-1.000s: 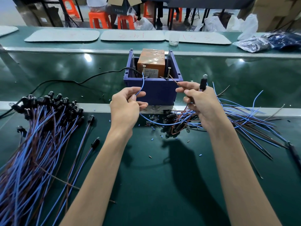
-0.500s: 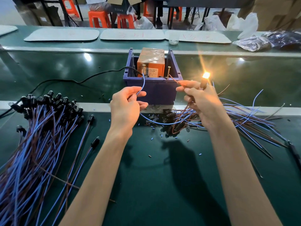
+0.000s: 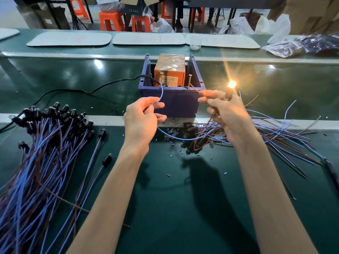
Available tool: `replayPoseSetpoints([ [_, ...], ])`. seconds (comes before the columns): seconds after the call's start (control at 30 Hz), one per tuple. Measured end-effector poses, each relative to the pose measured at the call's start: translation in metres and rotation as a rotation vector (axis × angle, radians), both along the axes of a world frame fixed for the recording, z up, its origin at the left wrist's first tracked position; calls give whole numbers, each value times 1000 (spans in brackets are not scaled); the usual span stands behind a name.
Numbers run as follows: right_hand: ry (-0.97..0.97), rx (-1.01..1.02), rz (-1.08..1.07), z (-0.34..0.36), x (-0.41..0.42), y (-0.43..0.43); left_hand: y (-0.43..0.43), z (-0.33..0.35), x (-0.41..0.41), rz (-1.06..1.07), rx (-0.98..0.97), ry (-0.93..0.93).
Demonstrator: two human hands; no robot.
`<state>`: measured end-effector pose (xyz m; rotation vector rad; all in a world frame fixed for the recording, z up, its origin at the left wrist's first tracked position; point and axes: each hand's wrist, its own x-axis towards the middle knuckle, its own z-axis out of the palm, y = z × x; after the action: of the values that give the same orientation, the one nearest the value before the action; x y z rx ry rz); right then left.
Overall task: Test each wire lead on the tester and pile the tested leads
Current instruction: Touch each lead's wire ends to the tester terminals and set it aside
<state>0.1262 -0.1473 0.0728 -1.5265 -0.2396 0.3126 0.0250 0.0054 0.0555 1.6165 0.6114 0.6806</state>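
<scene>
One lead is undergoing test, held above the near edge of the counter just in front of the tester. The left grip is pinching the lead's blue wire between thumb and forefinger, fingers clamped on it, and the wire's tip is meeting the foot of the left screw post. The right grip is clamped on the same lead. Its thumb and forefinger are pinching the brown wire, which is reaching toward the right screw post. Its remaining fingers are curling round the black lamp holder, which is standing upright above the hand. The lamp at the holder's top is glowing bright orange. Between the two hands the blue wire is sagging in a loop. The tester, an orange box, is sitting inside a blue bin, and a black cable is trailing from the bin away to the left. Beneath the right grip a loose heap of leads is spreading to the right. Well apart on the left, a larger pile of leads is lying with its black holders pointing away from the person. Small blue offcuts are lying scattered on the counter between the hands. Beyond the bin, white trays are lying on the far side, with plastic bags at the right end and orange stools standing behind.
</scene>
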Motion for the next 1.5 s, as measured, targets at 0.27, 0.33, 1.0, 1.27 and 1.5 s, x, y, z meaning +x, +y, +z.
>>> replayPoseSetpoints([
  [0.27, -7, -272, -4, 4, 3, -1, 6, 0, -2, -69, 36, 19],
  [0.33, -63, -473, -20, 2, 4, -4, 17, -2, -5, -146, 117, 126],
  [1.0, -285, 88, -78, 35, -13, -23, 95, -14, -53, -349, 456, 1117],
  [1.27, -766, -197, -625, 44, -12, -21, 104, -17, -54, -310, 456, 1088],
  [1.5, -1147, -313, -747, 44, -24, -13, 106, -13, -62, -265, 464, 1115],
])
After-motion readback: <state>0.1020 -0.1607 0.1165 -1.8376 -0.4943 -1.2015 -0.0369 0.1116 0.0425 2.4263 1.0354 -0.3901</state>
